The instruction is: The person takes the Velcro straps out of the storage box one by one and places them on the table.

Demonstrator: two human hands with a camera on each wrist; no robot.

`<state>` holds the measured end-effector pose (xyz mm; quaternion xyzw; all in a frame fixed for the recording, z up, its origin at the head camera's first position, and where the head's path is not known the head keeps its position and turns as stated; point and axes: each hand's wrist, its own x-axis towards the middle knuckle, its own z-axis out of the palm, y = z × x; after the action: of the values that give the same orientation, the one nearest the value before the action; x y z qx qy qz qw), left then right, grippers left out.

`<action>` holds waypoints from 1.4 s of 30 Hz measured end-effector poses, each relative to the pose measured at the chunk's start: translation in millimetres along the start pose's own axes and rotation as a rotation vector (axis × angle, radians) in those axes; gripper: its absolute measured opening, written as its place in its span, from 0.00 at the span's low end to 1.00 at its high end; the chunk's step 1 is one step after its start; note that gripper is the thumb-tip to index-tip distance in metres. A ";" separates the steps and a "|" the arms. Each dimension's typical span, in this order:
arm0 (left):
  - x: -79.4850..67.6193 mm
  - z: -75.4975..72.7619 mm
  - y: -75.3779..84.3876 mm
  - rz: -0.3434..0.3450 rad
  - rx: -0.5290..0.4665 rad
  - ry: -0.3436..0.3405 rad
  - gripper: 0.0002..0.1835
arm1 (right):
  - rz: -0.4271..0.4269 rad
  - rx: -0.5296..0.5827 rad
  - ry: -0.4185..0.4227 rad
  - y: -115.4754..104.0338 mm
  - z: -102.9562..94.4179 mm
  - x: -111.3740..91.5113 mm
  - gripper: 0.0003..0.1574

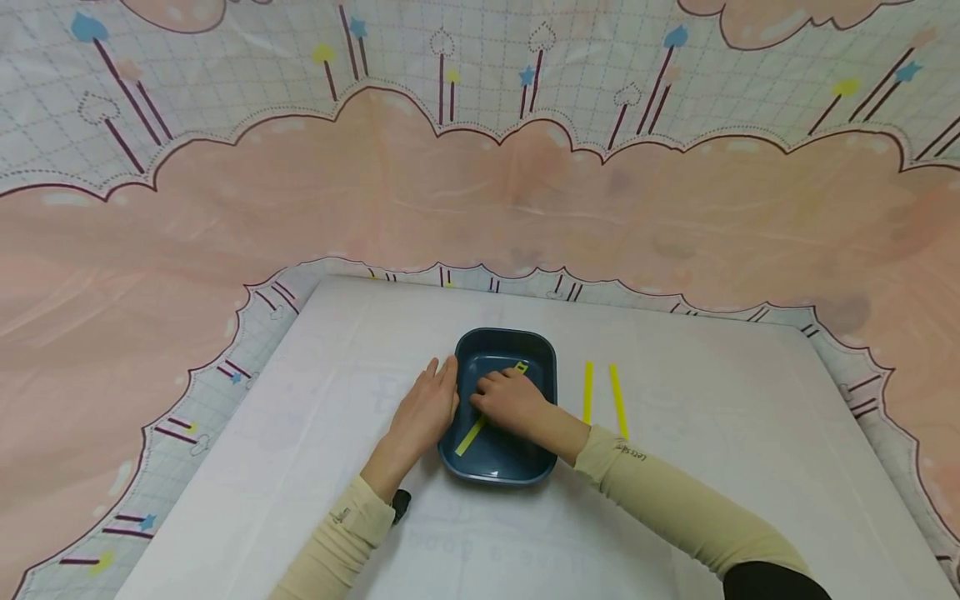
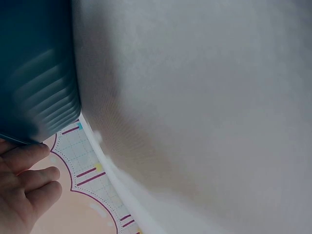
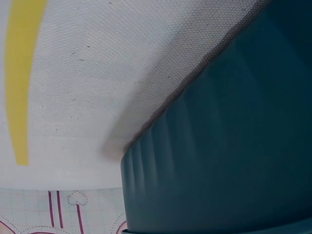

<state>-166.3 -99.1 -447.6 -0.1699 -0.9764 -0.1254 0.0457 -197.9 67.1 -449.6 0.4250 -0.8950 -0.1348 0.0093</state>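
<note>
A deep dark blue rectangular tray (image 1: 495, 475) with rounded corners stands on the white table. In it lies a long, thin yellow strip-like thing (image 1: 470, 436), slanting from near left to far right, its far end broken by small dark gaps. My right hand (image 1: 513, 400) reaches over the tray's right rim, its curled fingers gripping the strip's middle and hiding that part. My left hand (image 1: 427, 404) rests against the tray's left side with fingers fairly straight. In the left wrist view, its fingertips touch the rim. The right wrist view shows the tray's ribbed outer wall (image 3: 195, 165), without the hand.
Two yellow tape strips, one nearer the tray (image 1: 587, 392) and one farther right (image 1: 618, 400), lie on the white tabletop (image 1: 735, 417). A patterned peach-coloured cloth (image 1: 480, 200) surrounds the table. A small black device (image 1: 401, 505) sits at my left wrist.
</note>
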 end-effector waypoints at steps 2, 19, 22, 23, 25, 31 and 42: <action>-0.2 0.2 -0.4 0.004 0.002 0.006 0.27 | 0.000 0.001 -0.002 0.0 0.1 0.0 0.16; 2.1 -1.4 1.3 0.011 -0.006 0.007 0.27 | -0.018 -0.011 -0.008 2.4 -6.5 -2.3 0.16; 1.7 -2.5 1.9 0.013 -0.014 0.009 0.27 | -0.035 -0.009 0.004 3.2 -5.7 -3.4 0.16; 1.5 -2.8 2.0 0.015 -0.014 0.012 0.27 | -0.042 -0.011 0.010 3.3 -5.3 -3.9 0.16; 1.1 -2.9 1.9 0.016 -0.013 0.010 0.27 | -0.058 -0.017 0.023 3.5 -4.2 -5.0 0.15; 0.1 -2.1 1.3 0.014 -0.006 0.006 0.27 | -0.090 -0.018 0.065 4.9 -1.5 -8.4 0.13; -1.8 -0.9 -0.7 0.004 -0.016 0.013 0.27 | -0.195 -0.138 0.166 11.1 -10.0 -17.1 0.07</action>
<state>-164.8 -100.5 -447.1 -0.1712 -0.9747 -0.1342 0.0509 -194.0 84.5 -435.5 0.5178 -0.8344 -0.1606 0.0992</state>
